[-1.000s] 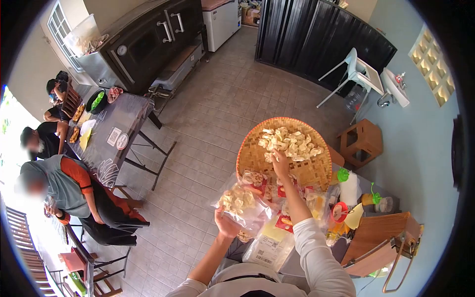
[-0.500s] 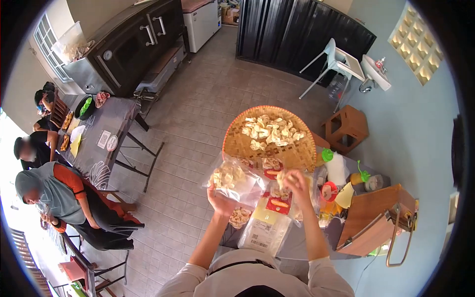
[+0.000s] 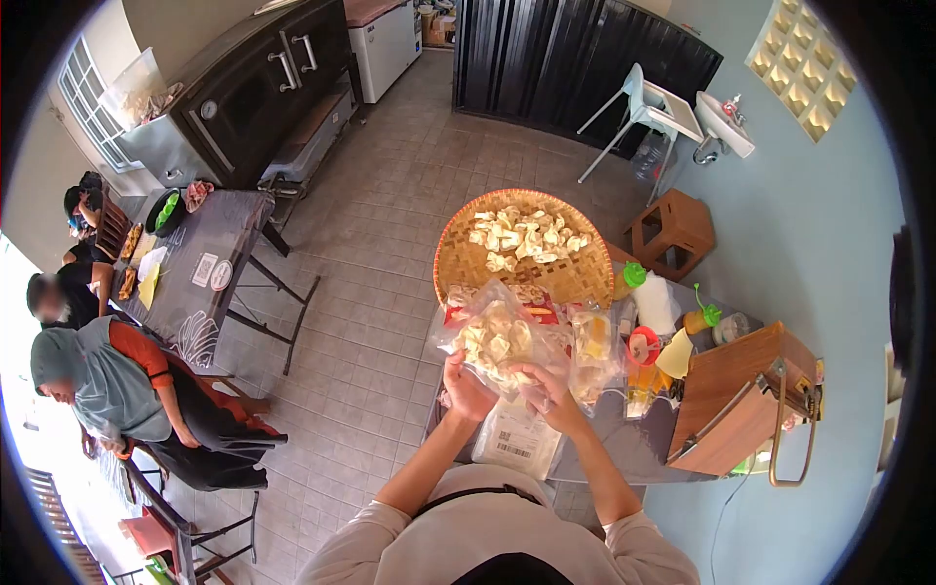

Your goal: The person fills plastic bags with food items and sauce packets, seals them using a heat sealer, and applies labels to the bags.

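A clear plastic bag point(image 3: 495, 336) holding pale, folded dumpling-like pieces is in front of me, above the table. My left hand point(image 3: 468, 390) is closed on its lower left side. On the lower right side, my right hand point(image 3: 548, 395) grips the bag with bent fingers. Just beyond it, a round woven bamboo tray point(image 3: 458, 253) bears a heap of the same pale pieces point(image 3: 526, 237). Packets with red labels lie partly hidden behind the bag. A plastic-wrapped packet with a printed label point(image 3: 515, 444) lies below my hands.
Sauce bottles with green caps point(image 3: 634, 275), a red cup point(image 3: 643, 345) and a wooden box with a metal handle point(image 3: 731, 400) stand to the right. A brown stool point(image 3: 671, 234) is behind the table. At left, people stand and sit by another table point(image 3: 229, 224).
My right hand has come from over the packets to the bag and now grips it. The bag has moved right, in front of me. The tray's heap looks smaller.
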